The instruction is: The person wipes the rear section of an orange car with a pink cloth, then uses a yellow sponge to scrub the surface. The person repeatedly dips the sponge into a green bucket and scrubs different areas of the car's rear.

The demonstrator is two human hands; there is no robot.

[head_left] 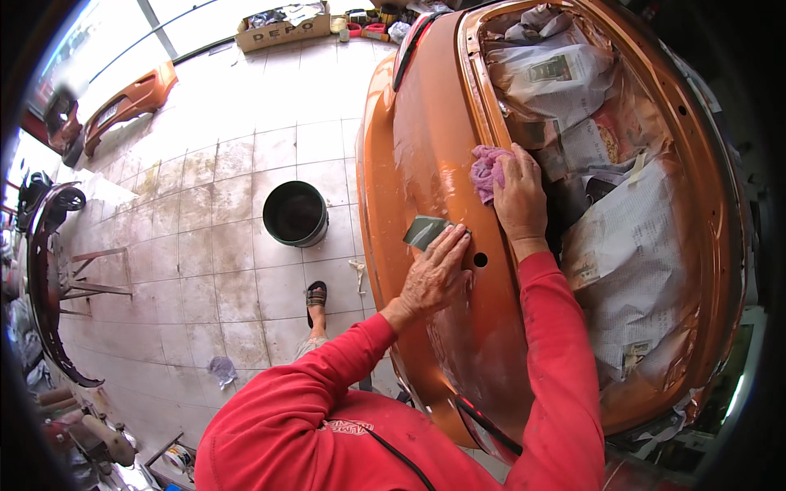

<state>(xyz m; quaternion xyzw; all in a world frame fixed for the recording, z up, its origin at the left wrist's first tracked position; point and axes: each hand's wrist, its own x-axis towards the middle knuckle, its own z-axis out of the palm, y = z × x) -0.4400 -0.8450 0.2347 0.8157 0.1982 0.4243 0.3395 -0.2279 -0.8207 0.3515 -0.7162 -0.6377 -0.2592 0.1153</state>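
My left hand [434,274] lies on the wet orange car panel [446,323], its fingers together and pressed on a folded dark grey-green piece of sandpaper [426,232]. Part of the sandpaper sticks out beyond the fingertips. Farther along the panel, my right hand [521,195] is closed on a crumpled pink cloth [488,172], near the edge of the window opening. Between the hands and toward me, a round dark hole [480,259] shows in the panel. The panel has patches of wet sheen and dull paint.
Newspaper [634,262] covers the window opening on the right. A dark round bucket [295,214] stands on the tiled floor left of the car. An orange bumper [131,106] and a dark bumper [41,278] are at the left. A cardboard box [282,33] sits at the far side.
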